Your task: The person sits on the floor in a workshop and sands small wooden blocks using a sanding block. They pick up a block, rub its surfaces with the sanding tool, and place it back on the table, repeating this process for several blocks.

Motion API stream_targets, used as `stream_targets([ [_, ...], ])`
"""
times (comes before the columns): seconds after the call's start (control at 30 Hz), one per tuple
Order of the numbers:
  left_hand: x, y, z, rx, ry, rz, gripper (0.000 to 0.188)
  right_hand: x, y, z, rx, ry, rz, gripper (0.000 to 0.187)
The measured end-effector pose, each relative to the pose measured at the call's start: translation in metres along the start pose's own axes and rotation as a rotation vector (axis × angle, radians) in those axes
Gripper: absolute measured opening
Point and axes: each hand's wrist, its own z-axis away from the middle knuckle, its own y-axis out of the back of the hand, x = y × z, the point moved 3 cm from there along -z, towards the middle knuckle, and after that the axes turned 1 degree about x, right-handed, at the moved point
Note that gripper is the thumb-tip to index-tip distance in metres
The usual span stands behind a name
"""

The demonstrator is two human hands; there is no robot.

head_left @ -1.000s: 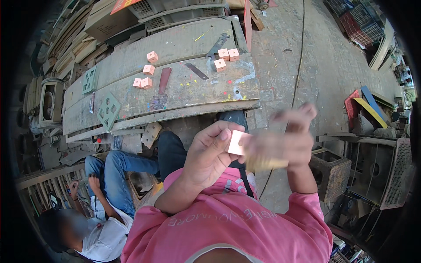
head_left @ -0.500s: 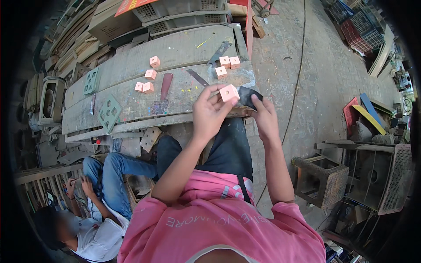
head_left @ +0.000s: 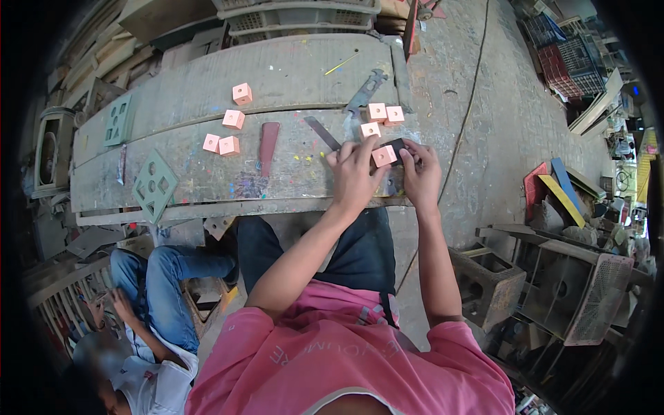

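My left hand (head_left: 354, 181) pinches a pale pink cube (head_left: 384, 156) with a round hole in its face, just over the bench near its front right corner. Against the cube's far right side lies a black piece of sandpaper (head_left: 398, 144), gripped by the fingers of my right hand (head_left: 422, 174). Close beyond my hands are three more cubes, among them a single cube (head_left: 371, 130) and a pair behind it. Several like cubes, one of them a far cube (head_left: 242, 93), sit farther left on the bench.
The worn wooden bench (head_left: 207, 183) carries a dark red-handled tool (head_left: 269, 146), a flat metal blade (head_left: 321, 133), a notched metal tool (head_left: 366, 90) and a green template (head_left: 153, 185). A co-worker (head_left: 155, 363) sits at lower left. A rusty metal frame (head_left: 494, 294) stands at right.
Both hands have moved forward and lower over the bench, carrying the cube and sandpaper. The sandpaper now meets the cube's side. The view has shifted a little.
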Motion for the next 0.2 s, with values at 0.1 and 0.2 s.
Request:
stream_targets([
  [0.1, 0.000, 0.007, 0.000, -0.046, -0.002, 0.012, 0.075, 0.015, -0.003, 0.002, 0.057, -0.024, -0.043, 0.019],
  [0.2, 0.003, 0.024, 0.002, -0.068, 0.050, 0.037, 0.078, 0.025, -0.007, 0.002, 0.069, -0.207, -0.217, 0.019],
])
